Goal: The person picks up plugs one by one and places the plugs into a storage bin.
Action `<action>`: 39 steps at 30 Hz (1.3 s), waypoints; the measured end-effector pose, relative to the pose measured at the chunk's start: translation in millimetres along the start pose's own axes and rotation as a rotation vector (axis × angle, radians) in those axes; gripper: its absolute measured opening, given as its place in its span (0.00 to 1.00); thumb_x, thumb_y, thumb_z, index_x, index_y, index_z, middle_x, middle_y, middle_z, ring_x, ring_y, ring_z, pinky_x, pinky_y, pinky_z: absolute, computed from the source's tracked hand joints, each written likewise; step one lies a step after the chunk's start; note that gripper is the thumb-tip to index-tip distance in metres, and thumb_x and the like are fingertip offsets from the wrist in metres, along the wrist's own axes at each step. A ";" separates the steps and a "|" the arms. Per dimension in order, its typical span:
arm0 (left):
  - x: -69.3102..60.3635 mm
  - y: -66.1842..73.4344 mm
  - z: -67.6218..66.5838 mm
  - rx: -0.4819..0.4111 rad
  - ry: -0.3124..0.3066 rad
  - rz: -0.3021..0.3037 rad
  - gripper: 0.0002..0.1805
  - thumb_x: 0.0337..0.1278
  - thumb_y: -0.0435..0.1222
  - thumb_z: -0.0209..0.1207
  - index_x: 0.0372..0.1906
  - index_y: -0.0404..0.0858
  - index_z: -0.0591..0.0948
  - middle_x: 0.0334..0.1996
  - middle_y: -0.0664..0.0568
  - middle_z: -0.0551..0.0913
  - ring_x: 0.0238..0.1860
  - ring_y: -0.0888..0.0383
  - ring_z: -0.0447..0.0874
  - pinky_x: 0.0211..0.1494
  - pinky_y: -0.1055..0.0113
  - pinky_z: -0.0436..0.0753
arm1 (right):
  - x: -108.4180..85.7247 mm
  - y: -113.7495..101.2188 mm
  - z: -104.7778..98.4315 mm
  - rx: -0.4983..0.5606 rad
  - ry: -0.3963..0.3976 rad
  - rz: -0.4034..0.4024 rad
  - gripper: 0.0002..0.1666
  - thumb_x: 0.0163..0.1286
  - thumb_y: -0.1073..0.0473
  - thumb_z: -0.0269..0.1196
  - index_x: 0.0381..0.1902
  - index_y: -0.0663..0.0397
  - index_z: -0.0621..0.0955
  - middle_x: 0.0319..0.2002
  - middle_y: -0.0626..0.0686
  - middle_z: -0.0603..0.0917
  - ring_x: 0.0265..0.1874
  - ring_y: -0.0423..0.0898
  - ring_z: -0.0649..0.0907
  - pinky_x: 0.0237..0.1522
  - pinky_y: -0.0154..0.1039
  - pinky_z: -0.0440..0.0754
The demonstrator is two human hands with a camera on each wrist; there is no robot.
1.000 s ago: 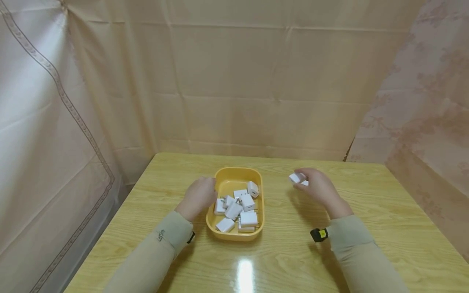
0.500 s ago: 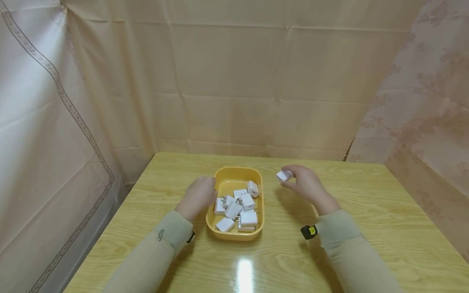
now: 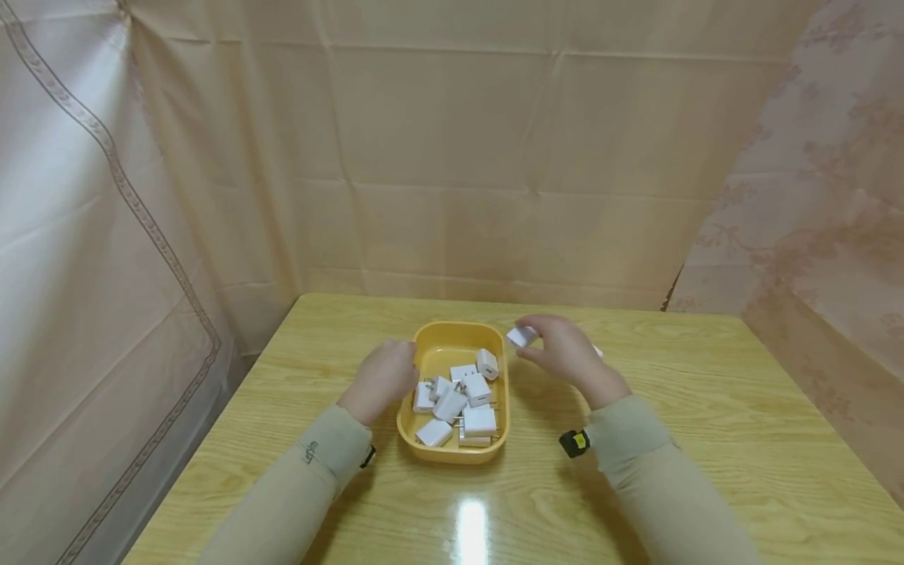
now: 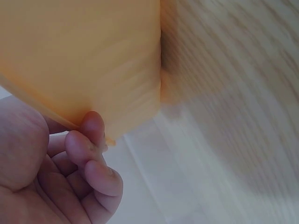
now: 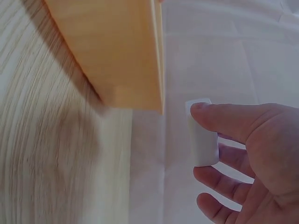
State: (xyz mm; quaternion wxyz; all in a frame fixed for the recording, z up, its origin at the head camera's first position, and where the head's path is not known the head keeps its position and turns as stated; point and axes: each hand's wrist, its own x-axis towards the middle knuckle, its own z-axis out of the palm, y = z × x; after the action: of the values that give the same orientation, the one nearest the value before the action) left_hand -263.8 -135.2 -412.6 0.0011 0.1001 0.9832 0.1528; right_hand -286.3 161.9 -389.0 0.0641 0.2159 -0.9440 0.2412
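Note:
A yellow plastic bin (image 3: 452, 457) on the table holds several white charger plugs (image 3: 450, 406), heaped mostly toward its near end. At the bin's left side my left hand (image 3: 381, 382) grips the rim; in the left wrist view its fingers (image 4: 100, 179) curl at the bin's edge. My right hand (image 3: 561, 351) pinches one white charger plug (image 3: 522, 337) between thumb and fingers, just above and right of the bin's far right corner. In the right wrist view that plug (image 5: 204, 140) is held apart from the bin wall (image 5: 117, 60).
A small white thing (image 3: 599, 351) shows behind my right hand, mostly hidden. The wooden table (image 3: 339, 337) ends at a cloth backdrop (image 3: 452, 235), with cloth on both sides too. A black device with a yellow mark (image 3: 574, 443) is on my right wrist.
My right hand has moved left with the charger plug, from well right of the bin to close beside its far right corner. The left hand and the bin have stayed in place.

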 end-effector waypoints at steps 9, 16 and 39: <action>0.7 -0.8 0.2 0.018 0.011 0.003 0.11 0.64 0.30 0.59 0.48 0.28 0.83 0.29 0.47 0.80 0.26 0.54 0.77 0.26 0.65 0.77 | 9.1 -20.2 7.0 -0.046 -0.027 -0.103 0.29 0.65 0.58 0.73 0.62 0.60 0.80 0.59 0.59 0.82 0.58 0.59 0.81 0.63 0.57 0.74; 1.1 0.2 0.8 0.017 0.010 0.002 0.13 0.63 0.29 0.59 0.49 0.28 0.84 0.30 0.46 0.81 0.26 0.54 0.78 0.26 0.66 0.77 | 14.4 -30.4 12.5 -0.048 -0.097 -0.124 0.29 0.66 0.56 0.72 0.63 0.59 0.80 0.59 0.57 0.83 0.60 0.57 0.79 0.65 0.56 0.72; 0.5 0.2 1.9 0.070 0.058 0.050 0.02 0.58 0.28 0.59 0.33 0.33 0.82 0.24 0.49 0.77 0.25 0.53 0.76 0.25 0.62 0.76 | 18.3 -52.0 34.5 -0.076 -0.188 -0.227 0.25 0.64 0.58 0.73 0.58 0.58 0.83 0.53 0.54 0.85 0.53 0.51 0.83 0.59 0.49 0.78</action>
State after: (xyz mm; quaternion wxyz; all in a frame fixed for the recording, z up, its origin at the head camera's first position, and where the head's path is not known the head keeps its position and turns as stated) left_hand -264.2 -134.4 -414.4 -0.0346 0.1199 0.9848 0.1210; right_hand -280.6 97.3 -392.8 0.0102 0.3403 -0.9238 0.1752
